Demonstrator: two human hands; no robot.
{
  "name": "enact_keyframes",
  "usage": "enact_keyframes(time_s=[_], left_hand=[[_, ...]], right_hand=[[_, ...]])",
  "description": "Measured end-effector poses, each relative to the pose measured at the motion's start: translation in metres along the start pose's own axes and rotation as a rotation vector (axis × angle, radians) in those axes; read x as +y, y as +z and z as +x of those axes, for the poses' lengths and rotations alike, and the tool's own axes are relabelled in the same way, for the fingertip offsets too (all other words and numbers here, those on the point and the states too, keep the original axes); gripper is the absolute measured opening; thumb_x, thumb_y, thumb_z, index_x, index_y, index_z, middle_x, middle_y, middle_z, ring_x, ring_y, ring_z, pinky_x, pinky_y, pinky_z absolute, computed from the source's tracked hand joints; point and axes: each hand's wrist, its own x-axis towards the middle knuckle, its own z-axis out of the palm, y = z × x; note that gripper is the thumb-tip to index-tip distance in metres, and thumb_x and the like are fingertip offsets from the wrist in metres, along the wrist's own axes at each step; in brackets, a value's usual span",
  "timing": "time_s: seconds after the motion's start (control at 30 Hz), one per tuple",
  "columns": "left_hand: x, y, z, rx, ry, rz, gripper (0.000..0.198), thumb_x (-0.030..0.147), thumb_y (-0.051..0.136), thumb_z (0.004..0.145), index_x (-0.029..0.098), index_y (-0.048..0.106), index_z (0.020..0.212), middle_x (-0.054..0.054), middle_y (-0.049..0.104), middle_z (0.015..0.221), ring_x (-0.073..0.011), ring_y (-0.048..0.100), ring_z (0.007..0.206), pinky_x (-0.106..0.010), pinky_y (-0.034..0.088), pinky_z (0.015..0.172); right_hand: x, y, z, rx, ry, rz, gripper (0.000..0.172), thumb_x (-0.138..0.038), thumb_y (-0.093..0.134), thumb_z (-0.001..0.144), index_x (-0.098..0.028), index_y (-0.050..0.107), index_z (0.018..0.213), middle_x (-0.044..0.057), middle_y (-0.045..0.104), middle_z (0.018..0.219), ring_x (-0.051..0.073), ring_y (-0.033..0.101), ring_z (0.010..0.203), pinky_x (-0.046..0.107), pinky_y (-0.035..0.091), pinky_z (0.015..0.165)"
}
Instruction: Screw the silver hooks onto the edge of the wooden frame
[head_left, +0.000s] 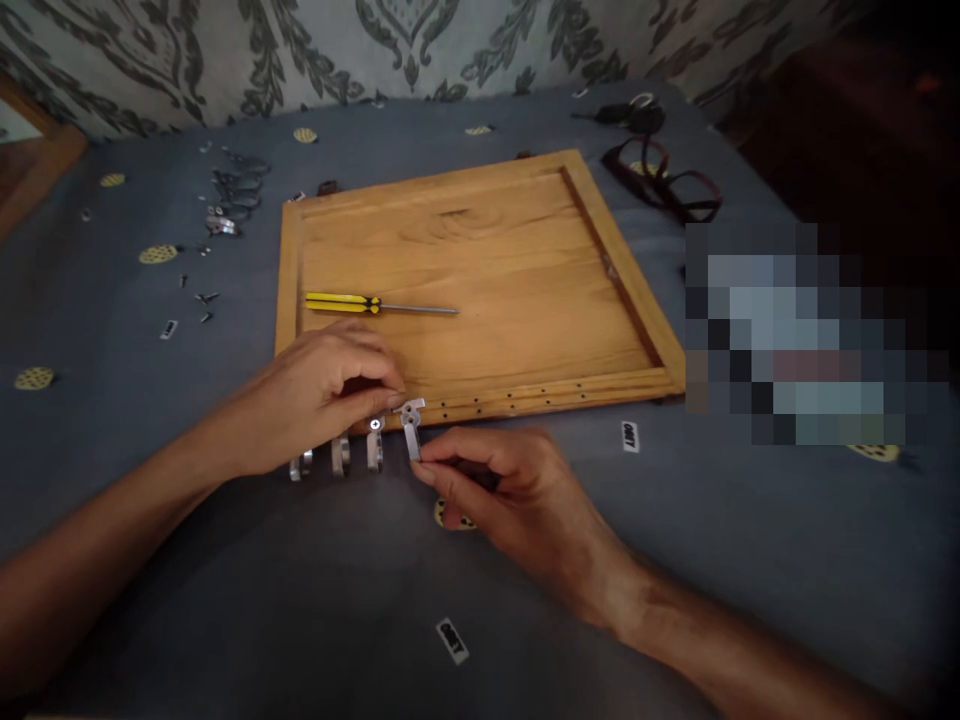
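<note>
My right hand (517, 500) pinches the lower end of a small silvery metal bracket (412, 438) between thumb and forefinger. The bracket's cross-shaped upper part lies against the near edge of a framed wooden panel (457, 250). At the left end of that upper part, my left hand (330, 385) is closed, its thumb and forefinger pressed together; whether a screw is between them cannot be seen. Similar curved metal pieces hang along the same edge, one (375, 450) with a cross-head screw showing. Small dark holes dot the edge to the right. A yellow-and-black screwdriver (381, 304) lies on the panel.
On the blue patterned cloth (262, 580), loose screws (206, 298) and a pile of metal pieces (232, 195) lie at left. Dark-framed glasses (667, 180) and keys (626, 112) rest at the back right. A pixelated patch covers the right side. Patterned fabric rises behind.
</note>
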Motion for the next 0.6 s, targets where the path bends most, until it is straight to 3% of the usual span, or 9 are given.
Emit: enact_keyframes(time_s=[0.27, 0.6], left_hand=[[0.003, -0.011, 0.000, -0.092, -0.115, -0.098, 0.033, 0.035, 0.042, 0.096, 0.018, 0.065, 0.079, -0.001, 0.068, 0.083, -0.0119, 0.060, 0.080, -0.024, 0.042, 0.072], [0.000, -0.013, 0.000, -0.112, -0.103, -0.164, 0.031, 0.035, 0.043, 0.094, 0.017, 0.066, 0.082, -0.001, 0.069, 0.087, -0.0111, 0.062, 0.082, -0.022, 0.046, 0.073]], right_hand=[[0.000, 0.001, 0.000, 0.020, 0.001, 0.015, 0.015, -0.021, 0.063, 0.090, -0.018, 0.068, 0.075, -0.007, 0.058, 0.055, 0.007, 0.058, 0.046, 0.018, 0.040, 0.047], [0.000, 0.001, 0.000, 0.020, 0.008, 0.027, 0.013, -0.021, 0.065, 0.089, -0.019, 0.070, 0.076, -0.007, 0.058, 0.053, 0.007, 0.057, 0.045, 0.017, 0.040, 0.046]])
